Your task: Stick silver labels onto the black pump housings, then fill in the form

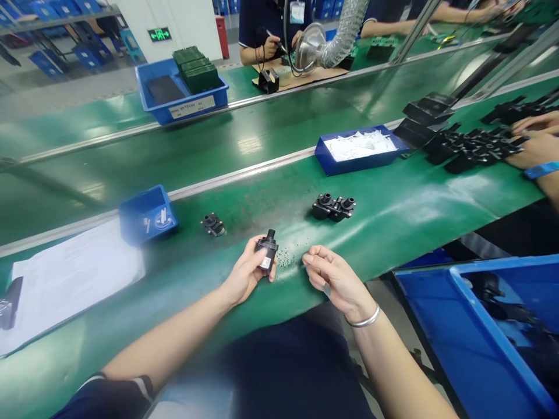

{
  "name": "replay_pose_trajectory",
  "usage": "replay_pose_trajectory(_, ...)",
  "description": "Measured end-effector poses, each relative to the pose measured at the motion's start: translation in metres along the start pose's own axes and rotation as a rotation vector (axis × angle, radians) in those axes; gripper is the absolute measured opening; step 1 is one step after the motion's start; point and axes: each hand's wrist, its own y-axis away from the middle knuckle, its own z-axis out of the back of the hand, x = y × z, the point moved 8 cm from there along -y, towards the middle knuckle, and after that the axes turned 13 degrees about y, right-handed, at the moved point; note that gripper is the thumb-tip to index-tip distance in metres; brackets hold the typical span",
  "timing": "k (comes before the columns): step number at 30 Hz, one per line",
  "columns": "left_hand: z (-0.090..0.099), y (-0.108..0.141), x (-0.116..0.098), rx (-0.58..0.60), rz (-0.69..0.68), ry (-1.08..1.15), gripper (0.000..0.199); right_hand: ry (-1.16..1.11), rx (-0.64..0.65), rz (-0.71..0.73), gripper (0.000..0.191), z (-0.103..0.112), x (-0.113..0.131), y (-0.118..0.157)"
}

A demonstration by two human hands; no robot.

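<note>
My left hand [248, 270] is closed round a small black pump [268, 250], its nozzle pointing up and a white label on its side. The thumb presses on the pump's front. To the right, apart from it, my right hand [334, 276] has thumb and index finger pinched together. A small greyish thing [326, 288] shows by its curled fingers, too small to name. Dark crumbs [286, 258] lie scattered on the green mat between the hands. Beyond them stand a pair of black pumps [333, 208] and, further left, a single black part [212, 224].
A blue bin [148, 215] with small pieces and white papers [78, 279] lie left. A blue box of white slips [358, 148] stands at the back. Many black pumps [471, 145] sit near a co-worker's hands at right. A large blue crate [484, 302] stands below the table's edge.
</note>
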Motion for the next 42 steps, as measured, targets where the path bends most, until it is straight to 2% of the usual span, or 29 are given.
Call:
replay_pose_trajectory(4, 0.000, 0.000, -0.003, 0.010, -0.006, 0.059, 0.031, -0.056, -0.012, -0.024, 0.020, 0.004, -0.001, 0.001)
replay_pose_trajectory(11, -0.001, 0.004, -0.019, -0.032, -0.096, -0.123, 0.039, -0.132, 0.006, -0.019, 0.021, 0.012, -0.002, 0.003)
replay_pose_trajectory(15, -0.004, 0.019, -0.040, -0.013, -0.199, -0.313, 0.055, -0.182, 0.028, -0.016, 0.021, 0.014, -0.003, 0.004)
replay_pose_trajectory(18, 0.013, 0.037, -0.053, -0.060, -0.303, -0.548, 0.054, -0.197, 0.041, -0.002, 0.018, 0.015, -0.004, 0.004)
replay_pose_trajectory(21, 0.041, 0.055, -0.069, -0.159, -0.506, -0.836, 0.038, -0.204, 0.060, 0.015, 0.016, 0.014, -0.004, 0.003)
replay_pose_trajectory(23, 0.060, 0.063, -0.082, -0.285, -0.640, -1.078, 0.034, -0.216, 0.071, 0.017, 0.016, 0.013, -0.004, 0.002)
replay_pose_trajectory(25, 0.075, 0.069, -0.096, -0.453, -0.703, -1.277, 0.038, -0.233, 0.077, 0.017, 0.016, 0.013, -0.004, 0.002)
replay_pose_trajectory(27, 0.080, 0.078, -0.109, -0.633, -0.759, -1.411, 0.053, -0.262, 0.083, 0.016, 0.018, 0.014, -0.004, 0.003)
replay_pose_trajectory(29, 0.065, 0.091, -0.117, -0.762, -0.920, -1.539, 0.073, -0.310, 0.078, 0.016, 0.018, 0.016, -0.004, 0.005)
replay_pose_trajectory(30, 0.050, 0.098, -0.117, -0.773, -1.045, -1.601, 0.081, -0.341, 0.076, 0.016, 0.019, 0.017, -0.004, 0.006)
replay_pose_trajectory(31, 0.033, 0.102, -0.112, -0.732, -1.159, -1.648, 0.083, -0.374, 0.074, 0.021, 0.020, 0.019, -0.004, 0.007)
replay_pose_trajectory(32, 0.015, 0.101, -0.105, -0.635, -1.241, -1.667, 0.082, -0.404, 0.074, 0.034, 0.022, 0.020, -0.004, 0.008)
replay_pose_trajectory(33, -0.001, 0.092, -0.095, -0.495, -1.253, -1.651, 0.078, -0.429, 0.077, 0.055, 0.024, 0.021, -0.003, 0.008)
replay_pose_trajectory(34, -0.014, 0.075, -0.084, -0.344, -1.180, -1.615, 0.073, -0.445, 0.080, 0.083, 0.027, 0.022, -0.002, 0.009)
replay_pose_trajectory(36, -0.034, 0.024, -0.056, -0.068, -0.925, -1.513, 0.070, -0.448, 0.081, 0.135, 0.033, 0.023, 0.000, 0.009)
replay_pose_trajectory(37, -0.043, -0.003, -0.043, 0.019, -0.830, -1.433, 0.074, -0.441, 0.080, 0.149, 0.034, 0.023, 0.000, 0.009)
replay_pose_trajectory(39, -0.059, -0.060, -0.021, 0.138, -0.693, -1.255, 0.085, -0.419, 0.070, 0.157, 0.035, 0.024, -0.001, 0.010)
replay_pose_trajectory(42, -0.077, -0.130, 0.006, 0.226, -0.496, -1.015, 0.092, -0.387, 0.037, 0.157, 0.035, 0.028, -0.005, 0.016)
